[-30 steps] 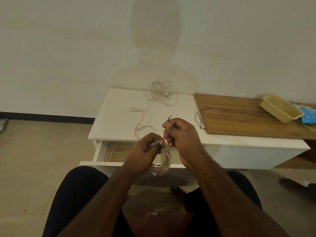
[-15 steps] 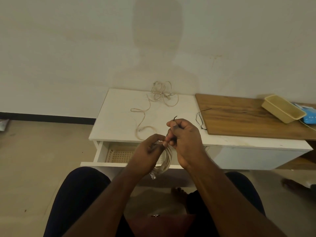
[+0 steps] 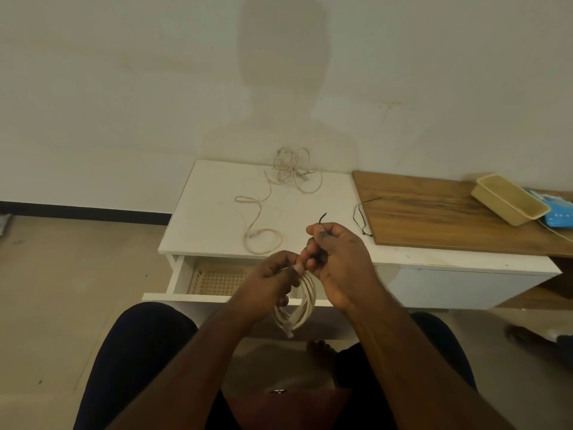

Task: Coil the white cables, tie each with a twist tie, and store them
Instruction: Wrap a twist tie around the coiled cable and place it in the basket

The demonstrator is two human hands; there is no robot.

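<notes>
Left hand (image 3: 269, 282) grips the coil (image 3: 302, 308); right hand (image 3: 336, 259) pinches the tie (image 3: 322, 217). Tying step, I think; next, twisting it tight.

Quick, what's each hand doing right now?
Left hand: grips the coiled white cable.
Right hand: pinches the thin dark twist tie.

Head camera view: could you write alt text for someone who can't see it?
A seated person's left hand holds a coiled white cable while the right hand pinches a dark twist tie at it, above an open white drawer; another cable lies loose on the table.
</notes>
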